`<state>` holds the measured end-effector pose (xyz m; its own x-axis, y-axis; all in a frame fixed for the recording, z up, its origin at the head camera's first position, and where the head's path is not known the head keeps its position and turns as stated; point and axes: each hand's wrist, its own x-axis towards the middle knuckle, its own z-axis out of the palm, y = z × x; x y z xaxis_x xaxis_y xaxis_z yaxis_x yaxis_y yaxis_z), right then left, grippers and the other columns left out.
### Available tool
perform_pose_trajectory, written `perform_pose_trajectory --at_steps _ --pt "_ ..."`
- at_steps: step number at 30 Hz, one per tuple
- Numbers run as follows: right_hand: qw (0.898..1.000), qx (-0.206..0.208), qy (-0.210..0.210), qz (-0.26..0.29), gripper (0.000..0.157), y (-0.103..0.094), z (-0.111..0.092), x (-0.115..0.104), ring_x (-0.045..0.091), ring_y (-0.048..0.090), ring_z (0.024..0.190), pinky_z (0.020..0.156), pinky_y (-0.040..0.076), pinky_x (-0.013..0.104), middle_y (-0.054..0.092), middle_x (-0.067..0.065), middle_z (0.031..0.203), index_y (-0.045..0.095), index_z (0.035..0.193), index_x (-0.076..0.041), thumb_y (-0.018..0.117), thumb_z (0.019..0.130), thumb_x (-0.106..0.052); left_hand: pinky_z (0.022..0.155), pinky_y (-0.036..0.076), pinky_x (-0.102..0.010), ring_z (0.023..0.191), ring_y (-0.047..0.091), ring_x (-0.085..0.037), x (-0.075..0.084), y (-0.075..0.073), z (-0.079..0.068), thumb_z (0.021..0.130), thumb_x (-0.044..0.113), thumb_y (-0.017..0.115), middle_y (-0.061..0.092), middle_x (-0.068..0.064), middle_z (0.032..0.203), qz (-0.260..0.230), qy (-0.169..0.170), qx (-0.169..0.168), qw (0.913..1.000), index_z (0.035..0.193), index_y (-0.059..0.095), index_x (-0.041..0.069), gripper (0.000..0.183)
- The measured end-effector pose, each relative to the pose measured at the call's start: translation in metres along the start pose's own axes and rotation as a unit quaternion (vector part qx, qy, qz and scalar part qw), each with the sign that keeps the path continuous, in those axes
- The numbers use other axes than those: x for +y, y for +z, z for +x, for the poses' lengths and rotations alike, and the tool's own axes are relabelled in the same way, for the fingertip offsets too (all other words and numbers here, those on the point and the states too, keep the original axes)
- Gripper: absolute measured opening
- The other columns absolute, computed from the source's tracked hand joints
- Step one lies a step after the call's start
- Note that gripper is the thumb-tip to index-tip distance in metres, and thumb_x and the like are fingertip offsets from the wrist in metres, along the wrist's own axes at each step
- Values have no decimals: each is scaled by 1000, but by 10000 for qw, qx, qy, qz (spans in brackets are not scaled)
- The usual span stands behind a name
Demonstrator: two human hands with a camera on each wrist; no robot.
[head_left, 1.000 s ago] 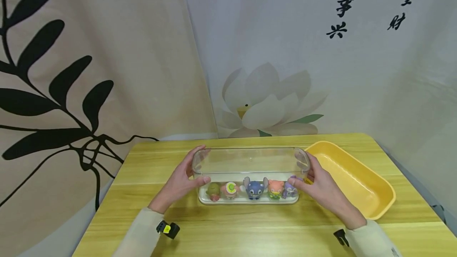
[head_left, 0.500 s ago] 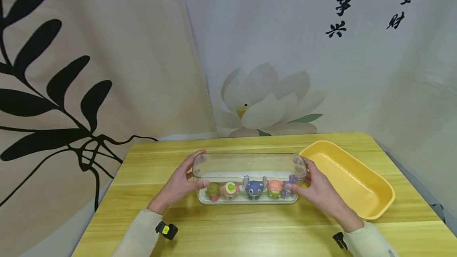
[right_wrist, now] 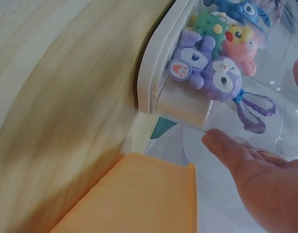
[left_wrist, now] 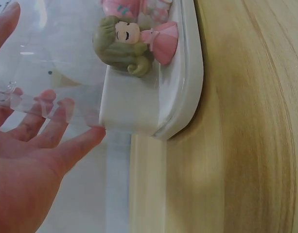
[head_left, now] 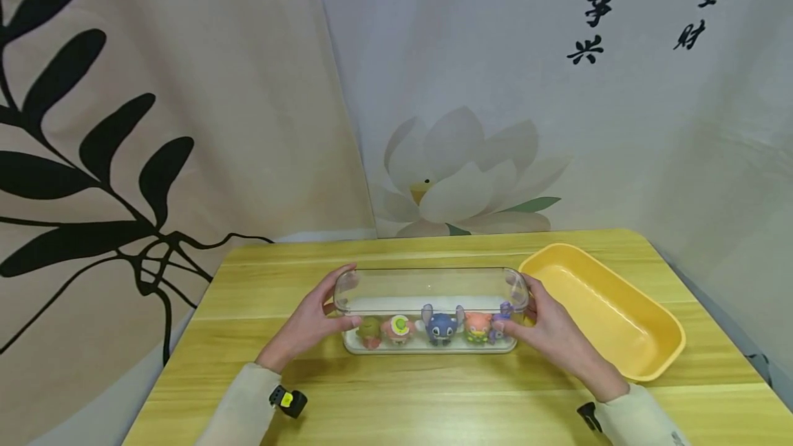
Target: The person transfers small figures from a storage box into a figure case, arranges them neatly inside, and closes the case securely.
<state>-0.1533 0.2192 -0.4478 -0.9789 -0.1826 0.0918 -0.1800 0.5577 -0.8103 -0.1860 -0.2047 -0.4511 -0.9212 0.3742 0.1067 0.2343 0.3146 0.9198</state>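
Both hands hold a clear plastic cover [head_left: 427, 288] by its ends, over a long white base [head_left: 427, 349] lying on the table. My left hand [head_left: 310, 320] grips the left end, thumb at the front and fingers behind. The opposite end is held the same way by my right hand [head_left: 555, 325]. Several small figurines stand in a row on the base, seen through the cover: a girl in a pink dress [left_wrist: 134, 43] at the left end, a blue big-eared figurine [head_left: 442, 329] mid-row, and a purple rabbit [right_wrist: 221, 77] at the right end. The cover's lower edge sits close around the base.
A yellow tray [head_left: 672, 325] lies at an angle on the wooden table [head_left: 421, 405], just beyond the right hand. Behind the table hangs a printed cloth [head_left: 248, 88] with leaves, a lotus and black writing.
The clear cover has come down over the figurines and base, most of it in the first half second. Both hands moved down slightly with it.
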Motion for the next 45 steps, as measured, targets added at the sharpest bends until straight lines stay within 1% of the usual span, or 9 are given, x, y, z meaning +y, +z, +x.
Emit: perform_pose_trajectory --at_steps 7,14,19,23,31,33,38,42,45 --pt "9999 -77 -115 -17 100 -1 0 1 52 58 126 103 54 53 52 36 142 23 156 10 83 90 -35 113 48 -50 146 39 -42 0 2 -3 88 12 83 37 -18 160 10 -66 -5 10000 162 33 23 90" --pt "9995 -125 -301 33 99 -1 -1 5 50 58 127 104 52 51 51 36 143 24 156 10 83 90 -34 112 50 -49 146 39 -39 0 2 -6 87 13 85 37 -16 160 -77 -217 -2 9997 161 34 29 91" --pt "9994 -104 -330 10 99 0 -1 6 51 57 128 105 51 52 50 37 144 23 156 11 83 90 -33 114 47 -51 148 37 -39 -2 1 -6 88 13 83 38 -16 159 -101 -172 -64 9998 161 32 31 91" --pt "9995 -101 -295 35 100 0 1 8 50 55 131 107 49 51 48 36 146 22 157 10 82 90 -33 116 43 -52 150 34 -38 -7 2 -3 89 15 83 37 -14 161 -158 -155 -61 9997 161 31 33 90" --pt "9999 -113 -128 22 102 -1 5 11 51 52 133 109 47 51 46 36 148 20 158 9 82 90 -36 121 35 -52 152 29 -39 -15 6 0 93 16 79 33 -16 164 -229 -81 -51 9997 165 26 18 89" --pt "9999 -148 -57 13 102 -1 6 10 51 52 133 109 47 52 46 36 147 20 158 9 82 90 -37 122 32 -53 152 30 -38 -16 7 -1 93 17 79 34 -15 165 -118 -91 25 9999 164 27 18 88" --pt "9997 -254 25 -24 103 -2 4 7 51 52 133 107 51 52 45 37 149 19 159 8 80 91 -40 123 24 -62 152 27 -40 -16 11 -9 95 25 78 30 -13 168 361 -150 266 9989 165 26 20 88" --pt "9995 -245 -149 -132 100 -3 0 5 51 53 132 108 50 55 44 35 151 18 161 5 78 93 -40 122 19 -68 154 23 -39 -14 14 -16 96 33 77 26 -9 170 713 -244 368 9965 167 20 25 92" --pt "9988 -112 -362 -309 95 -6 -2 3 50 52 134 109 48 59 45 33 152 21 161 3 77 95 -37 121 18 -71 155 20 -40 -10 13 -20 96 36 76 24 -10 170 934 -292 447 9942 168 15 27 94"
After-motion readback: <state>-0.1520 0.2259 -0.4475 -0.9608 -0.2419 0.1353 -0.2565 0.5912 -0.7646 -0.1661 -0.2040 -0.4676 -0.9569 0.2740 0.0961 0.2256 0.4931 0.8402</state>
